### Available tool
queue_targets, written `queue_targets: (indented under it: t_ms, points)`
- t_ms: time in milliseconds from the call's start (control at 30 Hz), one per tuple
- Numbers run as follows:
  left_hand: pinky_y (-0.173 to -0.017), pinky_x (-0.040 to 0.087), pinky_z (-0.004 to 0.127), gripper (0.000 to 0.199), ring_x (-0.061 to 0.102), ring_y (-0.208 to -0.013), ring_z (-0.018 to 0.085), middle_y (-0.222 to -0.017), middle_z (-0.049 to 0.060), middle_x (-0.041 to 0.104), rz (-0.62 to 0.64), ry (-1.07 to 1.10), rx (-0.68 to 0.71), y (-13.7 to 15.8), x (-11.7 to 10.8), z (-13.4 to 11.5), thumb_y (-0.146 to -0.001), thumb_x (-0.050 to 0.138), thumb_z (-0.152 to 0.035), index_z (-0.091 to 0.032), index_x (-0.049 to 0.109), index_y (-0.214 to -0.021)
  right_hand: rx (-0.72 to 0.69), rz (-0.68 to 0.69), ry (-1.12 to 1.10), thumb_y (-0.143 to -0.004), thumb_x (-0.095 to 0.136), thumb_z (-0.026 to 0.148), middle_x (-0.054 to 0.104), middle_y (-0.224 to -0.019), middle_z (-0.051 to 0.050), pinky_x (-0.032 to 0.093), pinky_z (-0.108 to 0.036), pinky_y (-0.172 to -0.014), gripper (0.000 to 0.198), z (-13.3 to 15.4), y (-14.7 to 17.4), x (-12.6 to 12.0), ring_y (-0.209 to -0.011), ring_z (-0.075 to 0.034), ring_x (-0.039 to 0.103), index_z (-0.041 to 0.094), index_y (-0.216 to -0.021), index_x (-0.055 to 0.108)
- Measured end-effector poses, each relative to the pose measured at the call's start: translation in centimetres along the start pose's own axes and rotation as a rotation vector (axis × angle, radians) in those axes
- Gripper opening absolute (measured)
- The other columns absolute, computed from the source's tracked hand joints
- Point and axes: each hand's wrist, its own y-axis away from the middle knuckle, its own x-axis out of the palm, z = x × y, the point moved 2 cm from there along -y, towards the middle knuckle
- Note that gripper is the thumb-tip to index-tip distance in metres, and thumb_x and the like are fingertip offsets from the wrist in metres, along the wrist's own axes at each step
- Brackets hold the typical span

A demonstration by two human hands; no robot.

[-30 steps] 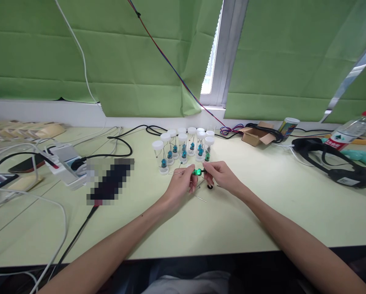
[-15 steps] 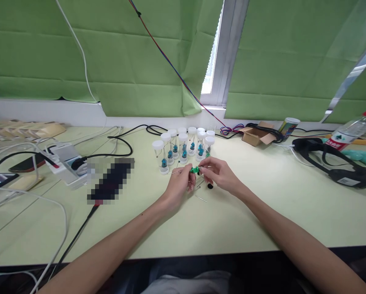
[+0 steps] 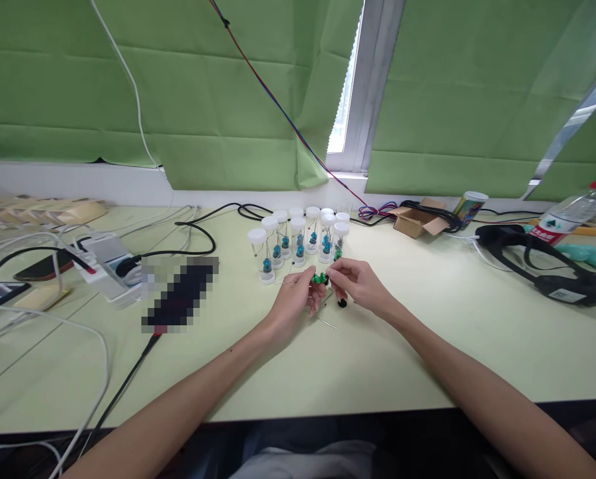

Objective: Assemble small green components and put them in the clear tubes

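Between my two hands is a small green part (image 3: 320,278) with a black end, too small to name more closely. My left hand (image 3: 294,297) has its thumb and fingers closed on the green side. The fingertips of my right hand (image 3: 354,281) pinch at the black end. Beneath them on the table lie a black round piece (image 3: 342,303) and a thin metal pin (image 3: 326,322). Just beyond my hands stand several clear tubes with white lids (image 3: 257,236), most holding small blue parts (image 3: 267,265) and thin rods.
A power strip (image 3: 109,265) with cables and a pixelated dark object (image 3: 181,293) are on the left. To the right are an open cardboard box (image 3: 418,219), a can (image 3: 470,207), a black headset (image 3: 537,266) and a bottle (image 3: 562,216). Green blinds (image 3: 228,100) hang behind.
The green part has turned slightly between my fingers. My right hand has shifted a little to the right and my left hand has stayed nearly in place.
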Motion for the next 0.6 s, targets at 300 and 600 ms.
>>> queue_targets:
  t_ms: [300, 600]
  points:
    - [-0.045, 0.036, 0.025, 0.042, 0.049, -0.049, 0.01, -0.063, 0.003, 0.057, 0.02, -0.009, 0.016, 0.2, 0.2, -0.1, -0.086, 0.056, -0.05, -0.015, 0.058, -0.063, 0.03, 0.005, 0.105, -0.093, 0.046, 0.062, 0.053, -0.049, 0.002, 0.042, -0.026, -0.052, 0.053, -0.2, -0.2, 0.0, -0.047, -0.012, 0.05, 0.019, -0.062, 0.053]
    - [-0.045, 0.037, 0.026, 0.039, 0.049, -0.048, 0.011, -0.065, 0.005, 0.06, 0.018, -0.015, 0.031, 0.2, 0.4, 0.0, -0.086, 0.056, -0.048, -0.016, 0.056, -0.063, 0.13, -0.014, 0.134, -0.091, 0.036, 0.073, 0.049, -0.039, 0.0, 0.04, -0.025, -0.049, 0.071, -1.2, -0.4, 0.1, -0.04, -0.012, 0.049, 0.018, -0.05, 0.054]
